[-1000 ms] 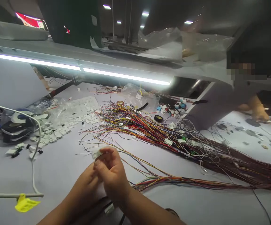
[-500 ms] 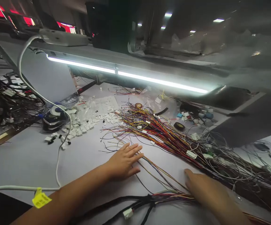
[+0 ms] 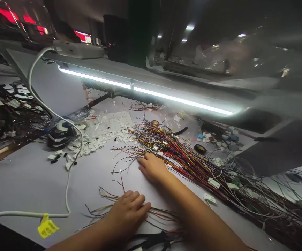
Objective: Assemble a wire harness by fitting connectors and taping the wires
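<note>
My left hand (image 3: 126,212) lies flat on the white table (image 3: 30,181), fingers stretched out over a small bunch of thin coloured wires (image 3: 106,208) near the front edge. My right hand (image 3: 152,167) reaches further out, palm down. Its fingers rest at the near end of a large pile of coloured wires (image 3: 182,153), and I cannot see whether they pinch any. A black-sleeved cable bundle (image 3: 156,240) runs under my forearms at the bottom edge.
Small white connectors (image 3: 96,139) are scattered at the left centre, by a dark tape dispenser (image 3: 58,134). A white cable (image 3: 67,181) with a yellow tag (image 3: 46,226) crosses the left. A black tape roll (image 3: 200,149) and coloured connectors (image 3: 213,134) lie further back. A lit lamp bar (image 3: 145,91) hangs overhead.
My left hand drew back toward me onto the near wires. My right hand moved from the lower right up and left to the near end of the big wire pile. The white connector is out of my hands.
</note>
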{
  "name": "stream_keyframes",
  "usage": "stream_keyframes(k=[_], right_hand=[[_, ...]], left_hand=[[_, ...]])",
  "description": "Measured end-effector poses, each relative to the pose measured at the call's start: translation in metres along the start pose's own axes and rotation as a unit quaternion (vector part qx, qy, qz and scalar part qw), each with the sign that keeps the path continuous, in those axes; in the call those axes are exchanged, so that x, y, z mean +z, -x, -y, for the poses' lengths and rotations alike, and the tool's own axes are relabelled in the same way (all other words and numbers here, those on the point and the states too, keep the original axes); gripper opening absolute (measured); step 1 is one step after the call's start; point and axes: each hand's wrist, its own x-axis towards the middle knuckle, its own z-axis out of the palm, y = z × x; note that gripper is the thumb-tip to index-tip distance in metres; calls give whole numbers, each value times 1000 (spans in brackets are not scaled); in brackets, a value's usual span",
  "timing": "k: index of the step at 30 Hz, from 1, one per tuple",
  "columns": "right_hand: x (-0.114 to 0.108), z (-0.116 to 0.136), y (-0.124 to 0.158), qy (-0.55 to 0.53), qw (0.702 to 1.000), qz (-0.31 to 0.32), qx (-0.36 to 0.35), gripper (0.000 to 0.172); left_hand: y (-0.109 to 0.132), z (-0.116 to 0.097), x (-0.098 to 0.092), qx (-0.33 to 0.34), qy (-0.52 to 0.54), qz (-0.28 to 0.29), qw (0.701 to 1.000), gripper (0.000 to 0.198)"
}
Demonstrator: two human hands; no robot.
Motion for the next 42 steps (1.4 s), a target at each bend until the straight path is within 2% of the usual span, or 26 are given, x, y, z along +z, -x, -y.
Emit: stream_keyframes(k=[4, 6, 8, 12, 14, 17, 21, 23, 24, 28, 31, 34, 37, 39, 41, 42], right_hand=[[2, -16, -51, -11, 995, -33, 98, 47], [4, -31, -61, -21, 991, -40, 126, 54], [8, -43, -58, -33, 991, -39, 124, 55], [22, -58, -27, -60, 995, -25, 71, 49], [25, -61, -10, -72, 996, -26, 49, 49], [23, -64, 9, -89, 995, -30, 29, 48], [6, -72, 44, -108, 993, -41, 11, 43], [-4, -83, 77, -116, 991, -60, 18, 42], [-9, -89, 96, -122, 990, -71, 27, 42], [-23, -112, 180, -133, 984, -83, 90, 44], [-26, -114, 220, -99, 983, -23, 152, 40], [-23, -109, 231, -9, 978, 65, 199, 34], [-22, -107, 226, 59, 970, 91, 218, 24], [-27, -106, 221, 64, 974, 42, 212, 24], [-35, -100, 213, 37, 983, -67, 169, 24], [-40, -94, 208, 8, 982, -135, 129, 23]], left_hand=[[3, 1, -5, 48, 36, 24, 998, 24], [7, 6, -10, 28, 47, 29, 998, 29], [11, 19, -16, -2, 47, 33, 998, 37], [7, 62, -23, -59, 42, 106, 992, 52], [-5, 84, -24, -89, 46, 137, 985, 56], [-32, 107, -24, -105, 45, 152, 982, 57], [-62, 122, -20, -91, 33, 153, 983, 57], [-66, 124, -18, -87, 17, 117, 989, 58], [-65, 123, -18, -95, 3, 80, 992, 57], [-51, 109, -24, -139, -49, -103, 984, 43], [-42, 81, -28, -122, -27, -140, 982, 37], [-34, 41, -24, -45, 81, -80, 992, 35], [-23, -2, -13, 93, 195, 66, 974, 52], [-15, -20, -6, 134, 241, 136, 951, 65], [-11, -27, -4, 129, 298, 155, 933, 64], [-12, -27, -6, 105, 336, 148, 924, 58]])
